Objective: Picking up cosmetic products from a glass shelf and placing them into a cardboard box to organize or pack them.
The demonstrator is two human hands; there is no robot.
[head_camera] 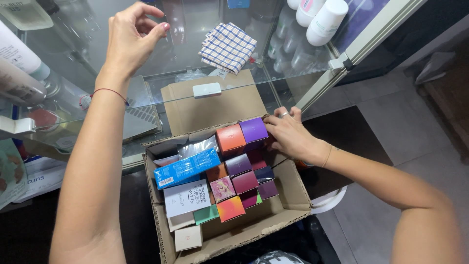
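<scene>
**Two hands, one carton of small boxes**

Right hand (289,133) fingers closed around purple box (253,129) at far right of cardboard carton (293,193); fingertips hidden behind box. Left hand (131,36) raised over glass shelf (171,63), fingers loosely curled, empty. Orange box (230,139) touches the purple one's left. Checked cloth (227,47) far.

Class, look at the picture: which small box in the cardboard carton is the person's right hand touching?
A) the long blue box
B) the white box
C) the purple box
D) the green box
C: the right hand rests its fingers against the purple box at the far edge of the cardboard carton, beside the orange box.
</scene>
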